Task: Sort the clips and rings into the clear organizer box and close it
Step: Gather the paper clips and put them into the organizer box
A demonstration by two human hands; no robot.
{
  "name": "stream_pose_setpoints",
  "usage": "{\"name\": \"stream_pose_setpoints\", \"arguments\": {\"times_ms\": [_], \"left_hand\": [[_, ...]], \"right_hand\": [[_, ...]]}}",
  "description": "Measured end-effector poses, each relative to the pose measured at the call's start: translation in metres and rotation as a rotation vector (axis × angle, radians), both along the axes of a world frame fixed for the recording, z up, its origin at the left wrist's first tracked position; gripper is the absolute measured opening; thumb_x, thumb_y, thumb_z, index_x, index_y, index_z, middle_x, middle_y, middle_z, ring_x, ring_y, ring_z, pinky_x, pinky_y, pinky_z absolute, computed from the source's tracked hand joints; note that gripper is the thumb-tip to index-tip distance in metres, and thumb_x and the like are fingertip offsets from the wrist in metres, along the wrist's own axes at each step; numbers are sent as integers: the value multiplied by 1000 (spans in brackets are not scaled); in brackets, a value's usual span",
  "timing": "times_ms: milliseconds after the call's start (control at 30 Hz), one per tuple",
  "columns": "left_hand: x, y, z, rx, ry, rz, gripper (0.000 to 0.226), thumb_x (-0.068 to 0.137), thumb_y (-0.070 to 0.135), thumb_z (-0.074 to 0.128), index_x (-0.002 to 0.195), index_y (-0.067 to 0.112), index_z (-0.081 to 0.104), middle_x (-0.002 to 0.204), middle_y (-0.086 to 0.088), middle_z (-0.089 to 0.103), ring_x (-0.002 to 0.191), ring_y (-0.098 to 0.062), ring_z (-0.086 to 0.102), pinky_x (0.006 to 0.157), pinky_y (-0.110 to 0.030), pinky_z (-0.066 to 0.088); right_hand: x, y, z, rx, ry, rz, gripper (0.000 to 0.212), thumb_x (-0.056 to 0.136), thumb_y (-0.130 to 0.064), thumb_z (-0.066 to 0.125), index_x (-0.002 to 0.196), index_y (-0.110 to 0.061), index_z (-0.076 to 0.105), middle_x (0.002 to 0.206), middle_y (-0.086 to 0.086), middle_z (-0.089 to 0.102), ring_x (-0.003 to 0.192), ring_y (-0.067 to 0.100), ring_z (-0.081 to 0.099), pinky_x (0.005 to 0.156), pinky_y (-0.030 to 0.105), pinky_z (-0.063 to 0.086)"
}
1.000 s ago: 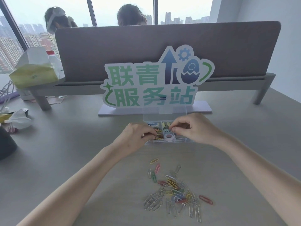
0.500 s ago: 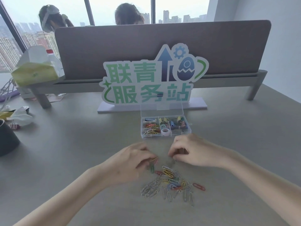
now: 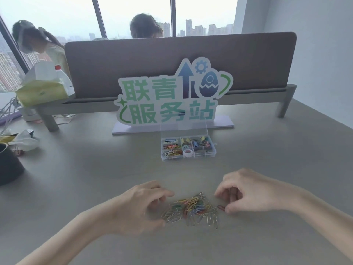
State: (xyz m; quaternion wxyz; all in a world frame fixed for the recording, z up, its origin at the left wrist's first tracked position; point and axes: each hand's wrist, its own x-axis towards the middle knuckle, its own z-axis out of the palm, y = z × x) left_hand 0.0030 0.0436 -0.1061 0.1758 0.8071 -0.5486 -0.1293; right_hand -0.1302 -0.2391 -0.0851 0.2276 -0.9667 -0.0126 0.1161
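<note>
Looking down from my head, my left hand (image 3: 141, 205) sits at the left edge of the clip pile (image 3: 191, 209) on the worktop (image 3: 76, 178), fingers curled, and I cannot tell if it holds anything. My right hand (image 3: 246, 192), fingers curled, touches a red clip (image 3: 221, 207) just right of the pile. The box (image 3: 188, 149) stands open beyond, well apart.

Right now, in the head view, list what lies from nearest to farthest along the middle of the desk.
paper clip pile → clear organizer box → green-lettered sign → grey desk divider
</note>
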Motion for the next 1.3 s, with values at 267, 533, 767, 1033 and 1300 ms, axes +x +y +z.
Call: {"name": "stream_pose_setpoints", "arguments": {"times_ms": [267, 533, 767, 1033, 1300], "left_hand": [[0, -11, -4, -90, 150, 91, 26, 79, 25, 78, 104, 27, 71, 93, 7, 62, 76, -3, 58, 69, -9, 44], [-10, -9, -8, -123, 41, 201, 50, 79, 47, 73, 123, 25, 62, 97, 14, 58, 83, -3, 57, 74, -10, 44], [-38, -24, -12, -55, -98, 167, 67, 68, 73, 63, 126, 42, 50, 105, 14, 46, 102, -1, 46, 92, -23, 43], [-38, -28, -16, -141, -55, 207, 41, 74, 59, 63, 108, 36, 62, 98, 14, 51, 92, -1, 48, 82, -20, 43], [-42, -33, -16, -169, -49, 191, 23, 79, 42, 70, 100, 32, 65, 92, 11, 55, 83, -3, 47, 71, -15, 37]], "right_hand": [[14, 33, -9, 142, -164, -65, 11, 79, -21, 79, 88, -27, 75, 78, -13, 73, 68, -6, 63, 62, 7, 43], [11, 19, 1, -12, -82, -27, 60, 71, -58, 77, 124, -36, 61, 104, -20, 58, 92, -5, 57, 83, 17, 46], [10, 40, -8, -104, -67, 62, 81, 60, -62, 81, 131, -35, 54, 107, -18, 40, 98, 1, 46, 84, 20, 42], [8, 45, -13, -1, -159, 43, 40, 70, -51, 78, 107, -40, 68, 95, -15, 52, 86, -3, 51, 72, 13, 39], [10, 50, -18, 8, -210, 50, 24, 76, -43, 77, 97, -32, 70, 93, -15, 53, 81, 0, 53, 69, 14, 38]]}}
